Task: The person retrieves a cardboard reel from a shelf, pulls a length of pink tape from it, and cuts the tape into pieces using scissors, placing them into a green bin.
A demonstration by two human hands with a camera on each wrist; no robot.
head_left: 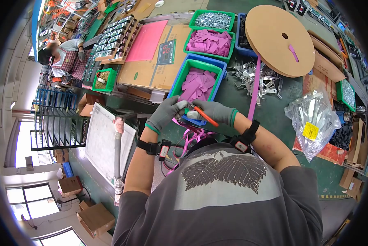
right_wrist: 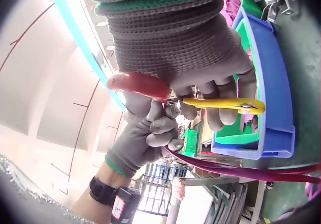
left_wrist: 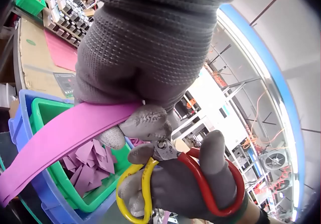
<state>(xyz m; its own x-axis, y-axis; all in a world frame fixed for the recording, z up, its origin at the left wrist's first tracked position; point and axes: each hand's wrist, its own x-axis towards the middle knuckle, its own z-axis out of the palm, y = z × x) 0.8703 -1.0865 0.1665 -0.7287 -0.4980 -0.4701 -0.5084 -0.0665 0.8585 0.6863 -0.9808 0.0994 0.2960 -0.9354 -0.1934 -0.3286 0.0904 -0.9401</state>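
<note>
Both hands wear grey gloves and meet at the near end of a green bin point(head_left: 214, 67) set inside a blue bin point(head_left: 221, 70). My left hand point(head_left: 164, 112) pinches layered pink-purple strips point(left_wrist: 70, 132), whose length trails away as ribbon. In my right hand point(head_left: 214, 111) are scissors with one red handle point(left_wrist: 200, 184) and one yellow handle point(left_wrist: 147, 189), fingers through the loops. The scissor pivot point(left_wrist: 162, 146) lies right at the left fingertips; the blades are mostly hidden by the fingers. Below, cut purple pieces point(head_left: 198, 83) lie heaped in the green bin.
Beyond stand green bins of purple pieces point(head_left: 210, 42) and small metal parts point(head_left: 212, 20). At right are a large cardboard reel point(head_left: 270, 33), loose metal brackets point(head_left: 255, 78) and a plastic bag point(head_left: 311, 119). A purple ribbon point(head_left: 255, 88) runs down beside the right hand. Another person point(head_left: 67, 59) works at far left.
</note>
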